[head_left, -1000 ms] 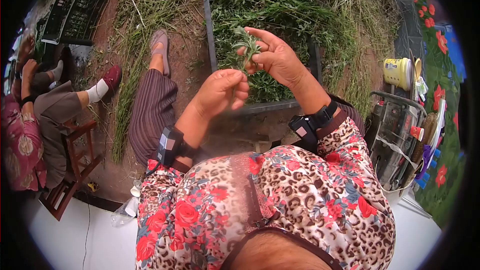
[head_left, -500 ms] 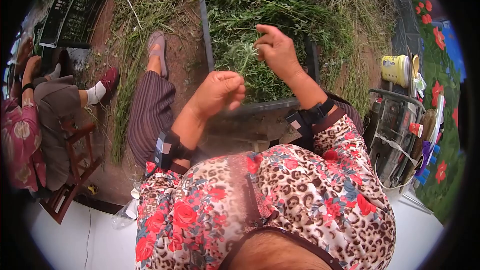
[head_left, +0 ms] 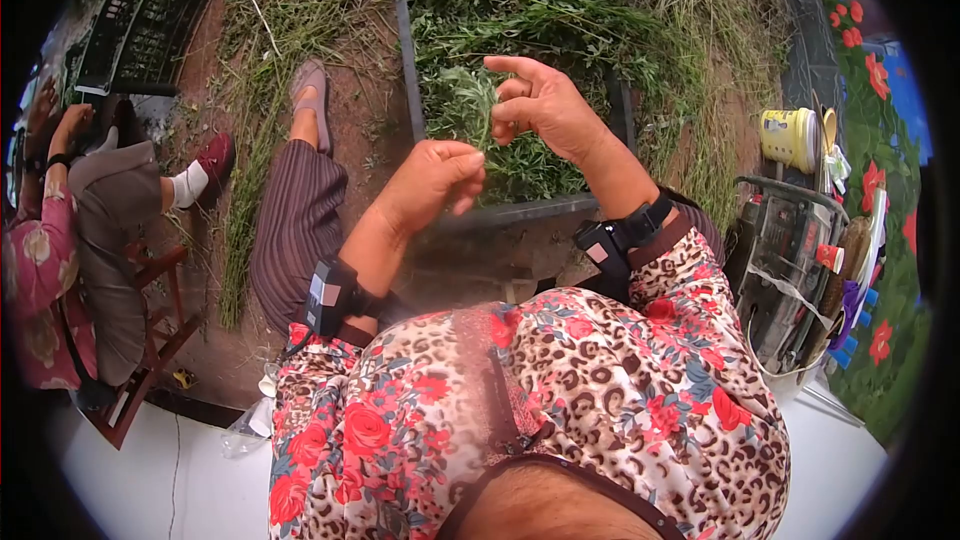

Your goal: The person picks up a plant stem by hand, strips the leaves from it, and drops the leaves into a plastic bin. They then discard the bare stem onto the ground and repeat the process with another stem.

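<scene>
My left hand (head_left: 432, 183) is closed in a pinch on the lower stem of a leafy green sprig (head_left: 472, 98), which stands roughly upright with its pale leaves at the top. My right hand (head_left: 548, 110) is at the sprig's right side. Its thumb and curled fingers close on the leafy stem, while the index finger stretches out to the left above. Both hands are over the near part of a dark plastic crate (head_left: 404, 50) heaped with cut green stalks (head_left: 540, 15). Part of the sprig is hidden behind the right fingers.
Loose stalks (head_left: 255, 170) lie on the brown floor on both sides of the crate. At left a co-worker in a pink top (head_left: 50, 260) sits by a wooden chair (head_left: 150, 340) and black crates (head_left: 150, 20). A yellow bucket (head_left: 790, 140) and a cluttered rack (head_left: 790, 270) are at right.
My right hand has moved left and slightly down, its fingers closing on the sprig. My left hand has shifted slightly left, still pinching the stem. The co-worker's arm has moved a little.
</scene>
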`<action>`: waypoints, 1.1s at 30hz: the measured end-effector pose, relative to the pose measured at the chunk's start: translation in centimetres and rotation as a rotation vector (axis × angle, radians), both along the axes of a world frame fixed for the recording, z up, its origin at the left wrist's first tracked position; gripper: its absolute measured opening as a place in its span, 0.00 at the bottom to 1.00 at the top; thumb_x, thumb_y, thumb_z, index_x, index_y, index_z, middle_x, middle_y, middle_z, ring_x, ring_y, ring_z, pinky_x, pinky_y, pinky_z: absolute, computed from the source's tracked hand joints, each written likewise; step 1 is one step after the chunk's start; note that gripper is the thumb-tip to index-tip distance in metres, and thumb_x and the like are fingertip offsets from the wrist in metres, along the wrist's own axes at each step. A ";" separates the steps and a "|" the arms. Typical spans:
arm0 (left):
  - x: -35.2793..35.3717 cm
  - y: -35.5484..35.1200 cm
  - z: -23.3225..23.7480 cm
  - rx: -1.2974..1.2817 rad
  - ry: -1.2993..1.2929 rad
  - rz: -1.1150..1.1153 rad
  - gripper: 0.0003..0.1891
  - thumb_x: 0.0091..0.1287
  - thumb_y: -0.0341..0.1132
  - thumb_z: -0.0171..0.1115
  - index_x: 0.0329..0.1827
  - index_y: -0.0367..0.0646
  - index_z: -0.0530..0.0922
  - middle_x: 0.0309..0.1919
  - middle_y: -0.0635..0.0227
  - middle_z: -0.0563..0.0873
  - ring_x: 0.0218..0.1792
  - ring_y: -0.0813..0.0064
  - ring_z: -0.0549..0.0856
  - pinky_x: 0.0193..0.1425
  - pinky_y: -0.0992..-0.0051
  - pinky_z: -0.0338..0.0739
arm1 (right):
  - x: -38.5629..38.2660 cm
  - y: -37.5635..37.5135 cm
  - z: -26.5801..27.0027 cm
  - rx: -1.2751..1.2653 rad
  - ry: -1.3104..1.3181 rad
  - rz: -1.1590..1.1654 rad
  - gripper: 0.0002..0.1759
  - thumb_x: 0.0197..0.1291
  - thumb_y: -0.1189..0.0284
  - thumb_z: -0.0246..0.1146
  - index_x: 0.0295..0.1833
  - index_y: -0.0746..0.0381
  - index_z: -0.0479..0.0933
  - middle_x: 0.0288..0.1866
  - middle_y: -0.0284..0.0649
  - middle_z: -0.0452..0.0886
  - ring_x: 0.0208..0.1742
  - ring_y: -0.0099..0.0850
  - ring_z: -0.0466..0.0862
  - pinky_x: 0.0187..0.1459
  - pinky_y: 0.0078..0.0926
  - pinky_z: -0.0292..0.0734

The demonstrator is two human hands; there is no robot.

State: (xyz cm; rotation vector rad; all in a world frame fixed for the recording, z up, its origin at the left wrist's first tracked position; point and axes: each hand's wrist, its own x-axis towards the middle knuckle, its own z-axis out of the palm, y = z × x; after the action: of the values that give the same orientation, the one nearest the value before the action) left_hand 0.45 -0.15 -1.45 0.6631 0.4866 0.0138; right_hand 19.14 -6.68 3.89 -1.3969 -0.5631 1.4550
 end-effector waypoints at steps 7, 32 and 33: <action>0.0 0.0 0.1 -0.081 0.001 -0.003 0.11 0.64 0.37 0.59 0.35 0.35 0.77 0.26 0.68 0.79 0.23 0.80 0.76 0.21 0.80 0.71 | -0.3 0.1 0.2 -0.015 -0.111 -0.015 0.32 0.49 0.84 0.59 0.63 0.70 0.61 0.27 0.31 0.71 0.25 0.24 0.79 0.29 0.21 0.78; -0.4 0.3 0.0 -0.322 -0.139 0.116 0.09 0.69 0.37 0.53 0.40 0.39 0.75 0.27 0.68 0.81 0.26 0.76 0.80 0.21 0.77 0.73 | 0.1 -0.2 -0.8 -0.029 0.195 0.078 0.32 0.52 0.80 0.58 0.65 0.66 0.61 0.40 0.38 0.76 0.42 0.29 0.81 0.39 0.26 0.79; -0.5 0.3 -0.1 -0.323 -0.141 0.111 0.10 0.69 0.37 0.52 0.40 0.39 0.74 0.28 0.68 0.81 0.26 0.76 0.80 0.21 0.77 0.73 | 0.0 -0.3 -1.0 -0.015 0.266 0.086 0.32 0.52 0.80 0.58 0.65 0.66 0.61 0.38 0.37 0.76 0.41 0.29 0.81 0.39 0.27 0.79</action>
State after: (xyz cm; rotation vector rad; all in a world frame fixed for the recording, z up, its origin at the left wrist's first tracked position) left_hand -0.01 0.18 -1.59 0.3155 0.3779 0.0842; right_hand 19.14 -6.95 2.89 -1.1775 -0.4476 1.6846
